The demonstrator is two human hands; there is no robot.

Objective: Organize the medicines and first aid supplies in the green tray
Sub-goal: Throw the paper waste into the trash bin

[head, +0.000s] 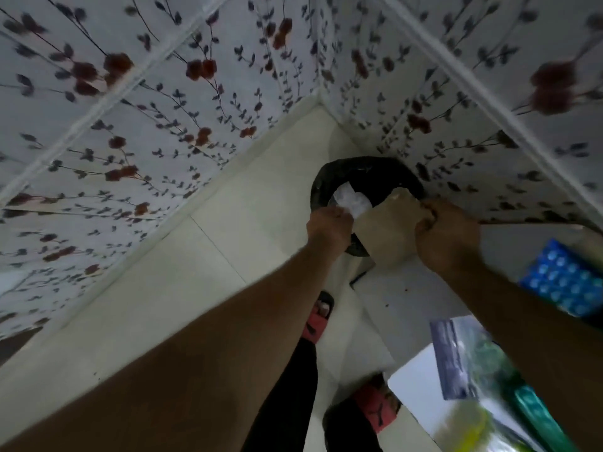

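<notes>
Bin (339, 177), black-lined: just beyond both my hands. Brown bag (385, 230): over the bin, gripped by my right hand (447, 236). Blue blister pack (561, 282): right of that forearm. Left hand (329, 228): curled at the bag's edge, and I cannot tell whether it holds anything.

A single wide-angle head camera looks steeply down, past the wearer's own sandalled foot (318, 321), into a room corner where flowered walls (130, 93) meet the pale floor (195, 272). Outstretched forearms lead from the lens to a brown paper bag (385, 230) and black bin (359, 168) mid-frame. A white table (417, 298) fills the lower right.
</notes>
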